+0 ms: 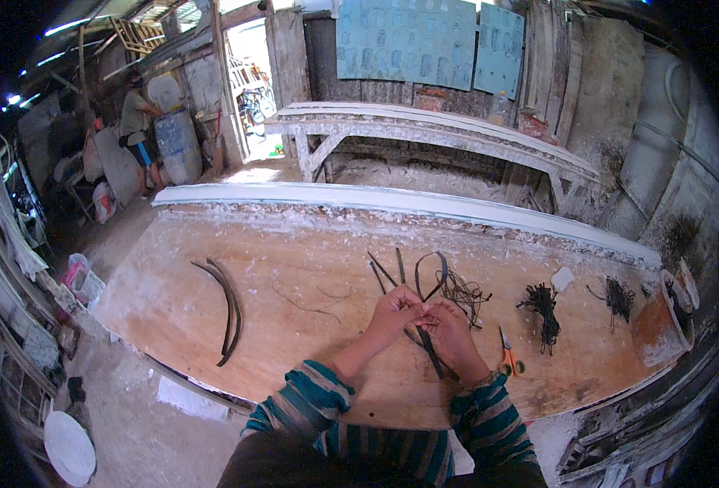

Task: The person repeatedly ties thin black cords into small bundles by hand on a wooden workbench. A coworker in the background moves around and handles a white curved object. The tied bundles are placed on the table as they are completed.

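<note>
My left hand (pixel 398 314) and my right hand (pixel 452 328) meet over the wooden table, fingertips pinched together. Whatever is between them is too small to make out. Black flat strips (pixel 431 356) run beneath the fingers, their ends fanning out beyond my hands, and one bends into a loop (pixel 443 267). Beside the loop lies a loose tangle of thin black cords (pixel 467 298). Orange-handled scissors (pixel 510 360) rest just right of my right wrist. Two curved black strips (pixel 235 313) lie side by side at the left, with a few thin cord pieces (pixel 298 304) between them and my left hand.
Right of the scissors sit a tied bundle of black cords (pixel 544 317), another cord bundle (pixel 617 298), a white scrap (pixel 562 279) and a tipped clay-coloured bucket (pixel 657 329). A long white strip (pixel 375 198) borders the far table edge. A person (pixel 138 130) stands by a blue barrel (pixel 178 146).
</note>
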The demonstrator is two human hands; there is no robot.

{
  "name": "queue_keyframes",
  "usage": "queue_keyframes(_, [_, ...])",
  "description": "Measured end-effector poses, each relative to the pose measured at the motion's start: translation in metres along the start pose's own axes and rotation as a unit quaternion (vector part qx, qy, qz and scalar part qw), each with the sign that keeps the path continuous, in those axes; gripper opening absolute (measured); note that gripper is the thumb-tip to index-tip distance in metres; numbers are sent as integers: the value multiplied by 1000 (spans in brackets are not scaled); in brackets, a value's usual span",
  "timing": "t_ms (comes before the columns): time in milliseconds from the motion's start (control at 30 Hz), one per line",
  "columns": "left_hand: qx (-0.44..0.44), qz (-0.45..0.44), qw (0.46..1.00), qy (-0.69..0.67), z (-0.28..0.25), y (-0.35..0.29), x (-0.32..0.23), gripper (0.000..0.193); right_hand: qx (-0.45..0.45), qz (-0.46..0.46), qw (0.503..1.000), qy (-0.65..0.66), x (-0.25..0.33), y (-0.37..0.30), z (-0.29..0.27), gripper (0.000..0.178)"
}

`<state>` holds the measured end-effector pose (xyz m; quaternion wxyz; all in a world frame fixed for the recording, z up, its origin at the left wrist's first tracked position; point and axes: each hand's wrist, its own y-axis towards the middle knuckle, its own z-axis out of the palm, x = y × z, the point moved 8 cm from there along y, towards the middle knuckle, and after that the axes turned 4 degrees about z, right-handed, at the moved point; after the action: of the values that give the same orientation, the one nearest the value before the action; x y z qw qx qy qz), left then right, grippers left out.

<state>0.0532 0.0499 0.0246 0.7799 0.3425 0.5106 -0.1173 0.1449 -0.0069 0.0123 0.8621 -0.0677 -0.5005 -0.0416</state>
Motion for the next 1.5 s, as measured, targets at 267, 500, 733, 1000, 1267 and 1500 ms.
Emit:
queue_keyframes(267, [-10,-54,998,-12,-5,4,13,9,-34,-55,998,18,-8,10,-16,4])
queue_keyframes(500, [-41,-131,989,-61,-2,0,19,11,-90,-144,978,-123,18,-5,-8,2])
queue_keyframes(733, [-54,-196,975,-89,-4,-6,22,12,-109,-345,818,-446,50,-26,19,2])
queue_keyframes(1000, [28,-251,952,-175,3,-7,26,17,-36,-419,753,-506,53,-37,42,10])
queue_keyframes(1267, [22,-219,969,-116,-4,-6,24,20,-45,-417,736,-532,51,-33,39,7])
queue_keyframes(1500, [23,-168,976,-140,-2,-1,21,22,-78,-406,747,-520,55,-33,28,7])
